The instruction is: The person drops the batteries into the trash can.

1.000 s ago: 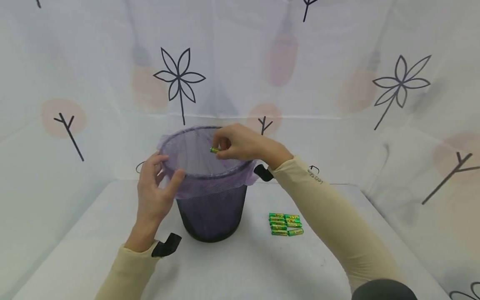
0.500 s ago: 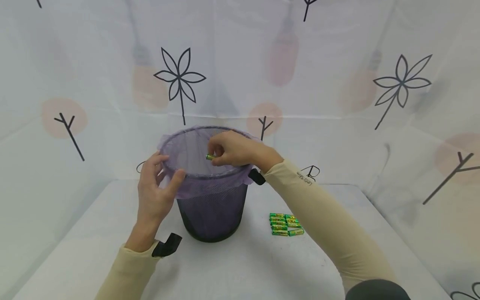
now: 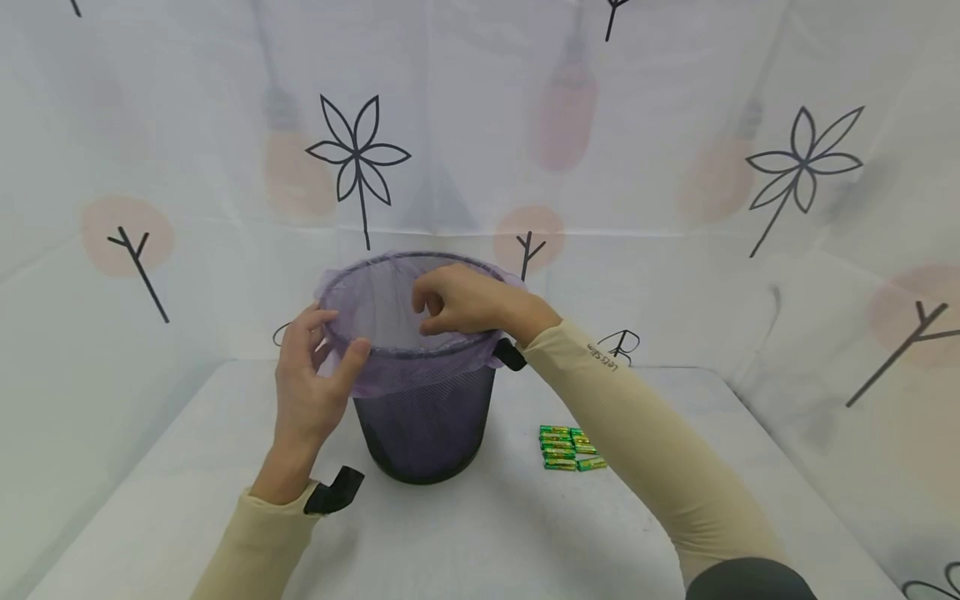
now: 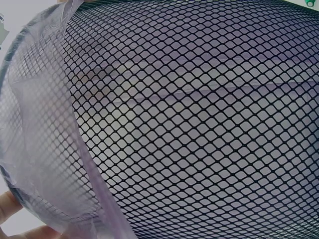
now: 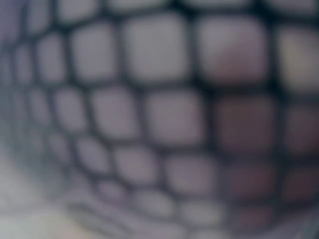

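Ok so from where I'm standing, the right hand (image 3: 468,302) is reaching across the right side of the rim, at the mouth of a black mesh bin (image 3: 423,429) — forefinger and thumb both bent w/ a narrow gap btwn the tips; can't tell if the palm hides anything. The left hand (image 3: 307,392) grips the rim on the near left, thumb at the front, so the bin's basically btwn the two hands. Some green batteries (image 3: 558,447) lie right of the bin, below the right forearm, well apart from both hands, partly hidden by that sleeve (image 3: 637,425).

Material-wise: bin's round, tapers toward the base, diamond-ish mesh up close. The purple liner (image 3: 412,381) is thin, see-thru, crinkly, folded over the rim. Batts are shiny lil cylinders, green w/ yellow print, 2 columns. Sleeve's beige and smooth w/ tiny lettering. The table (image 3: 450,542) is pale & flat, and the wall cloth (image 3: 465,100) has line-drawn flowers.
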The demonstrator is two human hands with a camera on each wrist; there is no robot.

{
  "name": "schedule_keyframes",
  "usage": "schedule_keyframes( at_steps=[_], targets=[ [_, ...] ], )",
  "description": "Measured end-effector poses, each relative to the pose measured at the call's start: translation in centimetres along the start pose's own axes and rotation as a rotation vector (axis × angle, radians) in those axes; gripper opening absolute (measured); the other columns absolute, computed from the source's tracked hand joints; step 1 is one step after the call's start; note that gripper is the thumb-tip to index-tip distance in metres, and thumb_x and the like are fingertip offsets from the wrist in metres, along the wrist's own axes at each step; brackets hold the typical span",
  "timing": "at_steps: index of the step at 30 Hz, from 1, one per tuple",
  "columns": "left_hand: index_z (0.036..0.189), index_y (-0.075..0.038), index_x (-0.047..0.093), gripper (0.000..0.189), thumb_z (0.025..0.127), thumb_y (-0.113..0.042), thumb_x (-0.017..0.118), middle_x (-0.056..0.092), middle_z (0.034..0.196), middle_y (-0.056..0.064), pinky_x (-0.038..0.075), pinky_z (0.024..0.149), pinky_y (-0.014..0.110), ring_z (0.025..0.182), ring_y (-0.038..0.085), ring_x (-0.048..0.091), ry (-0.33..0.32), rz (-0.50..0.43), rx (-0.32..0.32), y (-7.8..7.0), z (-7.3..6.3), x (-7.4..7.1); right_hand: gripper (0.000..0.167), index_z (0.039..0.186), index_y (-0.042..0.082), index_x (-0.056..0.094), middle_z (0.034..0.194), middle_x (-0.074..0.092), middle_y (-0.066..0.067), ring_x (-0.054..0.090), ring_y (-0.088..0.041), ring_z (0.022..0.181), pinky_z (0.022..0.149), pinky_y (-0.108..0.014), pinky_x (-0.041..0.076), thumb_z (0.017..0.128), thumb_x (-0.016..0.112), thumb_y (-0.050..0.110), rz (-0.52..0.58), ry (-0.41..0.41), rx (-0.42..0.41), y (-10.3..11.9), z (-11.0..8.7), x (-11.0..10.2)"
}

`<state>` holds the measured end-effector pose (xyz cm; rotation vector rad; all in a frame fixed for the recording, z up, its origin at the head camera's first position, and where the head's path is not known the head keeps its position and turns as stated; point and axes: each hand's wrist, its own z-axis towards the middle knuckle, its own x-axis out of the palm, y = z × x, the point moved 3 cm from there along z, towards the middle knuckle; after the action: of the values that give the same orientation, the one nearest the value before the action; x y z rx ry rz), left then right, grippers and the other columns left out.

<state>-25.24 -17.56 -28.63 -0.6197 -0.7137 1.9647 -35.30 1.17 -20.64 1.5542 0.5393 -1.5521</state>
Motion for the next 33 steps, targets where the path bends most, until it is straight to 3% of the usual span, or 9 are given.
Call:
schedule_keyframes(
  at_steps=[8,15,23,33],
  targets=[
    [0.125,-0.005,0.052,0.048,0.082,-0.017,0.072,0.040,0.142,0.009,0.045,0.100,0.045,0.127,0.027,0.045,0.002,0.000,0.005,0.1,0.0,0.0,0.021,0.103,0.014,0.064,0.084,0.060,0.001,0.055,-0.012,0.073,0.068,-0.026,0.048,0.086,0.072,0.024,0.012,-0.016,0.001,0.0,-0.1,-0.2],
    [0.124,-0.005,0.053,0.047,0.083,-0.018,0.072,0.041,0.141,0.009,0.045,0.099,0.047,0.127,0.027,0.045,-0.004,0.004,0.018,0.2,0.0,0.1,0.029,0.110,0.014,0.063,0.084,0.059,0.002,0.054,-0.013,0.075,0.068,-0.027,0.048,0.086,0.072,0.028,0.052,-0.124,-0.013,-0.3,-1.3,-1.3],
    [0.124,-0.004,0.053,0.047,0.083,-0.018,0.072,0.041,0.141,0.010,0.045,0.099,0.046,0.127,0.028,0.046,-0.011,0.003,0.026,0.2,-0.1,0.0,0.028,0.109,0.011,0.062,0.079,0.058,0.001,0.052,-0.013,0.068,0.065,-0.028,0.047,0.085,0.073,0.023,0.071,-0.301,-0.060,-0.8,-4.8,-3.4],
    [0.124,-0.003,0.053,0.047,0.083,-0.019,0.071,0.041,0.141,0.011,0.045,0.099,0.047,0.127,0.030,0.046,-0.014,0.016,0.031,0.4,-0.1,0.0,0.029,0.110,0.008,0.061,0.081,0.056,0.002,0.053,-0.012,0.070,0.064,-0.027,0.048,0.085,0.073,0.018,0.037,-0.381,-0.028,-2.3,-10.0,-4.0]
  ],
)
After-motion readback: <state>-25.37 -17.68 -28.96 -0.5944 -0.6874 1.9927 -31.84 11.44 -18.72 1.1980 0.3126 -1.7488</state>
